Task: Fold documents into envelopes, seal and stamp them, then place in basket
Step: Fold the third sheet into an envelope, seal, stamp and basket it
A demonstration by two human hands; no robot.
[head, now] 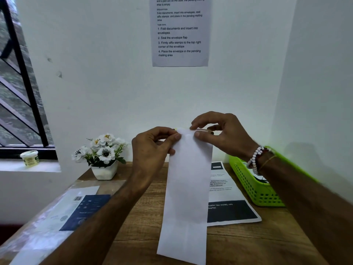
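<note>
Now, from the head view, both hands hold a long white envelope (186, 190) above the table (248, 243). The envelope runs away from the person, with its near end low at the bottom of the picture and its far end raised toward the wall. The left hand (152, 150) pinches the far end at its left corner, thumb on top and the other fingers curled under. The right hand (223, 131) pinches the same end at its right corner, thumb lying on the paper. A thin object shows just behind this far edge, between the fingers of the right hand; I cannot tell what it is. A bead bracelet (255, 158) is on the right wrist.

On the table, a printed document (229, 207) with a dark blue block lies flat to the right of the envelope, partly hidden under it. A green basket (248, 185) stands further right, touching the wall, and the right arm crosses over it. Something lies inside, but it is mostly hidden. At the left is a clear plastic packet (63, 213) with a dark blue sheet in it. A white pot with flowers (104, 155) stands at the back left. An instruction sheet (179, 31) hangs on the wall, and a small jar (29, 158) sits on the window sill.
</note>
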